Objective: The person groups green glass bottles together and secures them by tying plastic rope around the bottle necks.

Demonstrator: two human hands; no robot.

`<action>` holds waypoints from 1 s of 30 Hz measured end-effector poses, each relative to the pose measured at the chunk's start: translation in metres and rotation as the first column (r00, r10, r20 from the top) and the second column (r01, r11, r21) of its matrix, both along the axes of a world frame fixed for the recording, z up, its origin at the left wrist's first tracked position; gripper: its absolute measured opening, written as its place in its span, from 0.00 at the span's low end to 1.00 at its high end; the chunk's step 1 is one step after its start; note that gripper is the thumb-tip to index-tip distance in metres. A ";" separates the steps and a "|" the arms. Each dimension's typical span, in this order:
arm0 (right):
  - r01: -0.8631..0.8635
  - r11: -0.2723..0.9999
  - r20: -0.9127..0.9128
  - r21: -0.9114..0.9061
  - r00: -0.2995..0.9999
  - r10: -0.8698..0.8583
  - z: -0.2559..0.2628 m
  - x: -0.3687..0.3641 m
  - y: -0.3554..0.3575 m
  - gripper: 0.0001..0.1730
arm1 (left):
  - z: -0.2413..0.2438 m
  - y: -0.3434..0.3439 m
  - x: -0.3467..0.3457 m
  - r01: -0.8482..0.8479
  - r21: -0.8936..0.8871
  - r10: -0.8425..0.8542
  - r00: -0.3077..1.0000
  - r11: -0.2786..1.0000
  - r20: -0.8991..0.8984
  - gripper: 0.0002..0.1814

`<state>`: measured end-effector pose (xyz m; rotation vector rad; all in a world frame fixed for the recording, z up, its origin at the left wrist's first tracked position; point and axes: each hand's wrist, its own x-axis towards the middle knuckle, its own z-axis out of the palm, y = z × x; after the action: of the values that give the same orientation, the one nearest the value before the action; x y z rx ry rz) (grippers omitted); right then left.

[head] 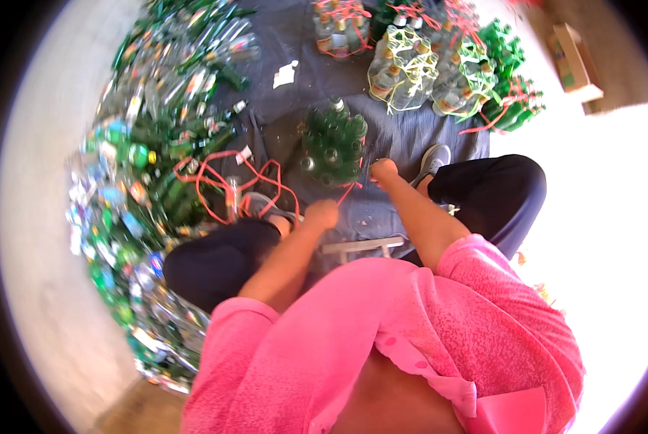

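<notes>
Several green glass bottles [332,142] stand in a tight cluster on the dark sheet in front of me, with pink-red plastic cord around them. Just below the cluster is my left hand [323,214], closed on the pink-red cord [347,193], which runs tight up to a knot or crossing at the bundle's near side. Long loose loops of this cord lie to the left, over a clear bottle and my shoe. To the right of the bundle my right hand [383,171] is closed; the cord at its fingers is too blurred to make out.
A large heap of loose glass and plastic bottles [177,108] fills the left side. Tied bottle bundles [405,70] stand at the upper right. White scraps [285,75] lie on the dark sheet [280,32]. A low wooden stool [363,246] is between my legs; a cardboard box [576,62] lies far right.
</notes>
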<state>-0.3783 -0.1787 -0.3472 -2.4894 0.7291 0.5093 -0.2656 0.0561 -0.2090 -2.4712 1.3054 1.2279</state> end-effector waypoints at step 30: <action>0.323 0.927 0.376 0.191 0.848 -0.373 0.195 0.015 0.079 0.14 | 0.030 -0.076 -0.001 -0.955 0.089 0.629 0.115 0.283 -0.769 0.11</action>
<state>-0.3630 -0.1000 -0.1521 -2.1720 0.9173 -0.0985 -0.2669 -0.0200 -0.1791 -3.3895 -0.1975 2.5630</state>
